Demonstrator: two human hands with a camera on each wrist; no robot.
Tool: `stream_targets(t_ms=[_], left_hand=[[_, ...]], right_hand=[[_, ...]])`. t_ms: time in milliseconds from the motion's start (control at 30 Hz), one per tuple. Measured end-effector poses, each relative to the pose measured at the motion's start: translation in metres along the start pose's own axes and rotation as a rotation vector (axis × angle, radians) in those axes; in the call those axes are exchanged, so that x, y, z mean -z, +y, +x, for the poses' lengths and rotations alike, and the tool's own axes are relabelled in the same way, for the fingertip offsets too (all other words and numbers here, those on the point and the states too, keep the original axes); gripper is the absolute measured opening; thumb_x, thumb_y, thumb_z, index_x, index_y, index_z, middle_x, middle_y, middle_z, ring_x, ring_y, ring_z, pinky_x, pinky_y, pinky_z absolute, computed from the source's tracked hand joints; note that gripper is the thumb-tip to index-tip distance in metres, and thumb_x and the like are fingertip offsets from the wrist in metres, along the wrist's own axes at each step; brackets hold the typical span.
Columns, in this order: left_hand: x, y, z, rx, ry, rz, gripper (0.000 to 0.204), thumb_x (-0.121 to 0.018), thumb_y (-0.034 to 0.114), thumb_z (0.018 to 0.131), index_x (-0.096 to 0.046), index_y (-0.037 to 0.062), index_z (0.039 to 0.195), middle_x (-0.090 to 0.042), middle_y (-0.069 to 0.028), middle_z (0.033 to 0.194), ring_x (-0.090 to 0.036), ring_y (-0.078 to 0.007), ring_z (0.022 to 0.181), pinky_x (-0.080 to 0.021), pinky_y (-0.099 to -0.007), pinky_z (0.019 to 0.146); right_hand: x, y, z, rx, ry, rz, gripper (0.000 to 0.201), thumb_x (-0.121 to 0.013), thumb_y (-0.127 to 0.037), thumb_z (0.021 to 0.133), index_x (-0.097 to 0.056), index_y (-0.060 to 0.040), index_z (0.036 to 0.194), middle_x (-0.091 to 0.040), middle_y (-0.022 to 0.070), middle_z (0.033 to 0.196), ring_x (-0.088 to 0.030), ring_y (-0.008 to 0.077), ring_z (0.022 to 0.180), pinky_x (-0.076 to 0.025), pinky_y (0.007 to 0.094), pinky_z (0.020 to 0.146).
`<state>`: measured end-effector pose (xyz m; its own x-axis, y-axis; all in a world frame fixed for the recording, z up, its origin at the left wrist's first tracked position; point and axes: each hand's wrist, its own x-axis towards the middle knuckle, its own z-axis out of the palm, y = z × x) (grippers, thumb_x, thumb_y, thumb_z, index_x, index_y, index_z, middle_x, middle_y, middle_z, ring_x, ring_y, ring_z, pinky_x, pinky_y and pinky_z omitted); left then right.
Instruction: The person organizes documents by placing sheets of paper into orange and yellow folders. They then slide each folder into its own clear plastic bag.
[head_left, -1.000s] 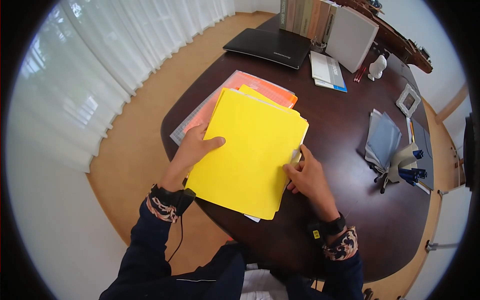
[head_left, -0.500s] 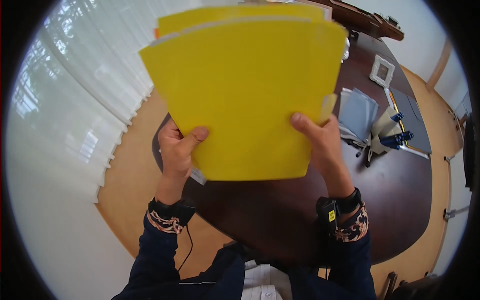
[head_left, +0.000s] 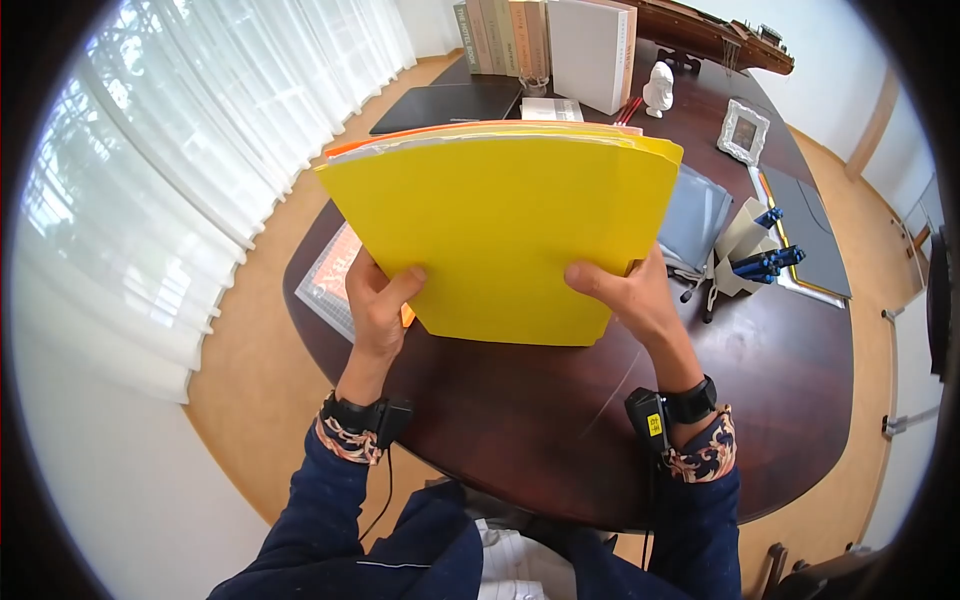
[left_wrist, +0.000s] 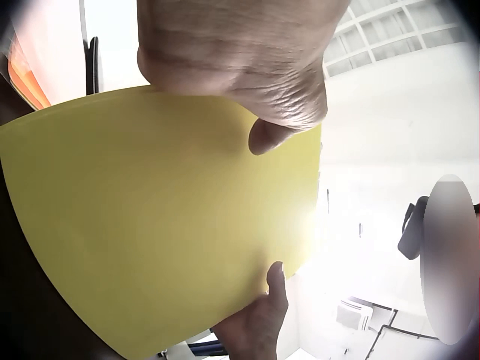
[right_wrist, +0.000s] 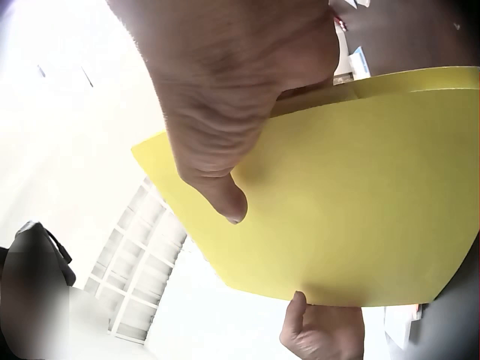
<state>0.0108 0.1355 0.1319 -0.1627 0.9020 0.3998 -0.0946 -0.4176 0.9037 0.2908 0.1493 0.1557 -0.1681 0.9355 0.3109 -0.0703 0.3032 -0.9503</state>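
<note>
A stack of yellow folders [head_left: 500, 230] is held upright above the dark table, with white and orange edges showing along its top. The left hand [head_left: 382, 300] grips its left side, thumb on the front face and fingers behind. On the opposite side the right hand [head_left: 640, 295] holds it the same way. In the left wrist view the left thumb presses on the yellow cover [left_wrist: 150, 202]. The right wrist view shows the right thumb flat on the yellow cover [right_wrist: 360, 202]; fingers behind the stack are hidden.
A grid-patterned clear folder with orange sheets [head_left: 330, 280] lies at the table's left edge. Farther back are a black laptop [head_left: 445, 105], books [head_left: 500, 40] and a white bust [head_left: 659, 90]. To the right are a photo frame [head_left: 743, 132], grey-blue folders [head_left: 695, 215] and a pen holder [head_left: 742, 235].
Both hands have lifted the yellow stack off the table and tilted it upright. Since half a second ago it has lowered slightly, and the right hand grips its side with the thumb in front.
</note>
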Motion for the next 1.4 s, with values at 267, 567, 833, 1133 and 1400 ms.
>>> stream_targets(t_ms=[267, 567, 833, 1133, 1400], left_hand=[[0.011, -0.032, -0.008, 0.067, -0.124, -0.02, 0.041, -0.074, 0.009, 0.085, -0.062, -0.0054, 0.121, -0.07, -0.01, 0.112, -0.069, -0.0191, 0.1, -0.054, -0.0319, 0.09], [0.013, -0.02, 0.001, 0.325, -0.199, 0.148, 0.042, -0.071, 0.017, 0.094, -0.06, -0.0052, 0.128, -0.071, -0.0104, 0.111, -0.07, -0.0173, 0.1, -0.056, -0.0304, 0.091], [0.092, -0.063, 0.018, -0.145, -0.068, 1.284, 0.055, -0.08, 0.04, 0.082, -0.069, -0.0033, 0.114, -0.072, -0.0221, 0.115, -0.07, -0.0359, 0.107, -0.055, -0.0432, 0.095], [0.09, -0.054, 0.039, 0.25, -0.365, 1.594, 0.07, -0.077, 0.054, 0.078, -0.069, 0.0018, 0.125, -0.072, -0.0195, 0.121, -0.067, -0.0364, 0.113, -0.051, -0.0452, 0.1], [0.113, -0.056, 0.042, 0.015, -0.34, 1.565, 0.047, -0.074, 0.044, 0.08, -0.072, 0.0023, 0.1, -0.073, -0.0177, 0.103, -0.07, -0.0366, 0.098, -0.055, -0.048, 0.088]], right_hand=[[0.002, 0.038, -0.024, -0.118, -0.119, -0.153, 0.037, -0.082, -0.012, 0.083, -0.069, 0.0002, 0.116, -0.072, 0.0048, 0.106, -0.065, 0.0125, 0.095, -0.054, 0.0306, 0.083], [-0.002, 0.066, -0.042, -0.387, -0.036, 0.276, 0.052, -0.074, -0.007, 0.087, -0.056, -0.0006, 0.135, -0.067, 0.0103, 0.12, -0.068, 0.0226, 0.105, -0.057, 0.0369, 0.092], [0.012, 0.087, -0.049, -0.606, -0.001, 0.465, 0.049, -0.073, -0.004, 0.085, -0.057, 0.0014, 0.131, -0.067, 0.0123, 0.117, -0.07, 0.0271, 0.102, -0.059, 0.0382, 0.09], [0.018, 0.088, -0.051, -0.67, -0.199, 0.484, 0.053, -0.074, -0.002, 0.084, -0.056, 0.0017, 0.134, -0.067, 0.0132, 0.119, -0.07, 0.0266, 0.102, -0.059, 0.0395, 0.089], [0.014, 0.086, -0.049, -0.688, -0.258, 0.464, 0.061, -0.076, -0.003, 0.082, -0.053, 0.0007, 0.138, -0.067, 0.0136, 0.122, -0.071, 0.0267, 0.105, -0.06, 0.039, 0.091]])
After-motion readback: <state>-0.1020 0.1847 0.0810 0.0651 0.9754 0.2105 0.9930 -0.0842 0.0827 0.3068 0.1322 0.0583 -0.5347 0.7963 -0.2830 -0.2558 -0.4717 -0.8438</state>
